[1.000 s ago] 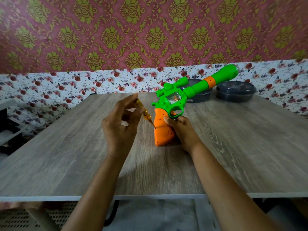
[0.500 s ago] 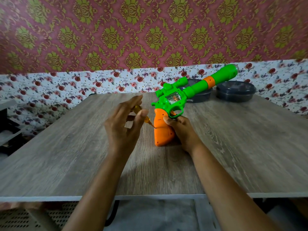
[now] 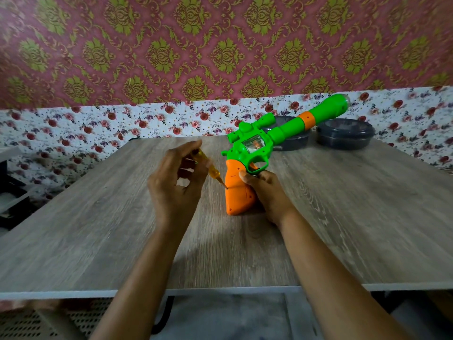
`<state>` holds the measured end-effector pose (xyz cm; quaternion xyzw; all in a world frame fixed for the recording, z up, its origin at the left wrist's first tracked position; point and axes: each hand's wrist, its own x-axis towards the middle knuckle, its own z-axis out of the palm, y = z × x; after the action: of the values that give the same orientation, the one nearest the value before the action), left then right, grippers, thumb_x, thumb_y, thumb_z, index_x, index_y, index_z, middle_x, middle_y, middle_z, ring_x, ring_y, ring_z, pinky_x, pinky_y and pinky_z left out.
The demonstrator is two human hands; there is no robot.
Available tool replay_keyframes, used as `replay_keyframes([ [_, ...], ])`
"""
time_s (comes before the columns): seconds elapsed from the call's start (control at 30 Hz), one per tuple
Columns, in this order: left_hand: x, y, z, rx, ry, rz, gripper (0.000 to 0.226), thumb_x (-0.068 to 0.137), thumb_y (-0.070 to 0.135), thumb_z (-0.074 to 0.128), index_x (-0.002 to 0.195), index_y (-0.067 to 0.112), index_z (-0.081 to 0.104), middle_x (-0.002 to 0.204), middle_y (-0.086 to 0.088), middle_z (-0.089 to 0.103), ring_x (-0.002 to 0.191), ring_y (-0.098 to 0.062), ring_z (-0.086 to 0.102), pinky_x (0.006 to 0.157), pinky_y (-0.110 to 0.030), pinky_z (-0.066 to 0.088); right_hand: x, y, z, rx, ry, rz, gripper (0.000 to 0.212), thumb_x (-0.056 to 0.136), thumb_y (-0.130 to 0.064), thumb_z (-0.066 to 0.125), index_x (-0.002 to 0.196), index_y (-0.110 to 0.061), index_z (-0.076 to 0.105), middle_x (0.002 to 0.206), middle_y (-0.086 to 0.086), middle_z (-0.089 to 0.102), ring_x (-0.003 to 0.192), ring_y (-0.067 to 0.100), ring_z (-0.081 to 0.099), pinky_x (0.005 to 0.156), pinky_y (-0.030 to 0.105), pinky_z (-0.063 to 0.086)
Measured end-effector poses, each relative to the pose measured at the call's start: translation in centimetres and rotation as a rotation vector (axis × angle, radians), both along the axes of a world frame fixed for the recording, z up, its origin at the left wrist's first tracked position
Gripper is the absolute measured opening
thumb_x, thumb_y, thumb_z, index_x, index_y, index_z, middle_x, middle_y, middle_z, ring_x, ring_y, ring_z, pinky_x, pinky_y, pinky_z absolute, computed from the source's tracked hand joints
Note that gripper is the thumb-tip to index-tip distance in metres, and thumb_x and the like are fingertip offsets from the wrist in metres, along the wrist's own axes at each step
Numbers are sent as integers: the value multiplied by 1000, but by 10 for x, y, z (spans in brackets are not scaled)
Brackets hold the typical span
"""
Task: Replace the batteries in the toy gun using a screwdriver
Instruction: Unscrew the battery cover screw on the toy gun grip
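Two bare forearms reach in over the near edge of a grey wood-grain tabletop [image 3: 343, 217]. The left hand [image 3: 175, 190] pinches the amber handle of a small screwdriver [image 3: 213, 171] between thumb and fingers, the tool slanting down to the right, its tip touching the left face of the gun's orange grip. The right hand [image 3: 268, 192] grasps that grip from the other side, thumb laid on its face, fingers curled out of sight behind. The toy gun [image 3: 255, 148] stands butt-down near the middle of the tabletop, its green body and scope above the hands, its long green barrel with an orange band angling up and away to the right. Behind the barrel, at the far edge, sit two dark round containers [image 3: 345, 136], side by side. Beyond them rises a wall [image 3: 220, 57], flowered white paper below and red-and-gold damask above.
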<state>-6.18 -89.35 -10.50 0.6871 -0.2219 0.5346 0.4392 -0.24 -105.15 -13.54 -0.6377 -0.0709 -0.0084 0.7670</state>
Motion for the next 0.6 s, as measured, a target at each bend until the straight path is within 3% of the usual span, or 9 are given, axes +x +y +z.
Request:
replay_keyframes([
  [0.07,-2,-1,1,-56,24,16,25,81,23,70,100,16,55,85,6,58,71,2,59,58,-21,51,-1,-1,0,-9,9,8,26,84,-22,64,106,-9,62,90,12,64,83,25,61,78,50,53],
  [0.17,-4,-3,2,-93,30,17,29,78,23,72,96,16,50,92,10,58,66,1,58,53,-24,50,-1,-2,0,-17,10,17,20,88,-20,59,106,-10,62,91,12,64,86,26,61,75,49,53],
  [0.33,-3,-4,0,-61,76,-51,32,86,23,63,116,28,51,97,14,66,64,-3,67,53,-27,55,-1,-1,1,-29,8,2,15,88,-19,59,101,-11,62,84,8,63,85,25,60,78,48,52],
  [0.47,0,-1,-2,-19,43,-65,35,94,24,51,128,23,53,109,7,66,66,-4,67,57,-32,58,-1,-1,3,-15,17,-2,16,88,-16,59,103,-9,61,82,6,63,81,24,60,74,42,52],
  [0.6,1,0,-2,36,39,-93,42,94,12,43,136,10,40,122,3,61,71,0,68,61,-23,57,-1,0,2,-21,15,-16,14,88,-15,59,101,-10,62,80,4,64,75,19,60,74,40,53],
])
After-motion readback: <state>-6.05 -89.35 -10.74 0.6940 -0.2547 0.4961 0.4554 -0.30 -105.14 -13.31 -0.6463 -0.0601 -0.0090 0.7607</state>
